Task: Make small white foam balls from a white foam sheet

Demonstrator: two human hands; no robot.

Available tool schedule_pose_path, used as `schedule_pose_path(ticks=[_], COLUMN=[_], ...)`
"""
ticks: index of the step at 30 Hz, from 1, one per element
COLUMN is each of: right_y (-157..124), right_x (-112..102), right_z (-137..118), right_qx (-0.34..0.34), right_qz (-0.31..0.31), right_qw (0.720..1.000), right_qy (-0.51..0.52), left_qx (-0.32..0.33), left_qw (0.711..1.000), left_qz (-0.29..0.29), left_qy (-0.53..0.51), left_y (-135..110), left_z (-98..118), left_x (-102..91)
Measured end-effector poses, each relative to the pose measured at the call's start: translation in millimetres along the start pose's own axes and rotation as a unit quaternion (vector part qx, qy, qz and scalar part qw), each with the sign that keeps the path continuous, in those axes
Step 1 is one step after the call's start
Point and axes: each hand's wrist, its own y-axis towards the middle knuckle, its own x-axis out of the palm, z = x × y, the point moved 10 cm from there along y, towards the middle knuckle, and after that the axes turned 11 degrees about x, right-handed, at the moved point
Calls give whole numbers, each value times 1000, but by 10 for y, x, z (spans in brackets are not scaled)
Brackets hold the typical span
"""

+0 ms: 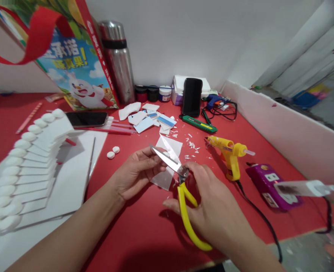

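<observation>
My right hand [212, 200] grips a pair of scissors [183, 189] with yellow handles, the blades parted and pointing up and to the left. Close against the blades, my left hand [141, 168] has its fingers bent and pressed together. Something small and white shows at its fingertips between the blades, too small to name. Under the scissors lie pieces of white board [164, 178] on the red table. Left of my left hand are two small white discs [113, 152]. A curved white stepped model [39, 162], edged with round white discs, stands on white board at the left.
White offcuts [144, 120] and scraps lie mid-table. A yellow glue gun [227, 151], its cord trailing forward, and a purple box [271, 185] are at right. Behind are a green utility knife [199, 124], a standing phone [192, 97], a steel flask [118, 64] and a printed bag [82, 71].
</observation>
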Motion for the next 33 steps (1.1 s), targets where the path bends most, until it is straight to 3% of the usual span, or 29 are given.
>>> schedule_pose_path(ticks=[19,24,30,33], right_y=[-99,-125,-49,-33], right_x=[-30,-53,-145,-217], right_z=[23,63,260,298], right_qx=[-33,-28,63,65], right_qz=[53,60,5,13], right_qw=[998,997,993,993], right_qy=[8,29,103,96], left_qx=[-1,-14,-16,-6], left_qw=[999,999,999,1000], left_qz=[-53,-39,-31,-22], left_qy=[3,-6,-4,-1], left_y=[8,-2,-2,6], left_z=[-8,-34,-6,16], left_x=[61,61,48,32])
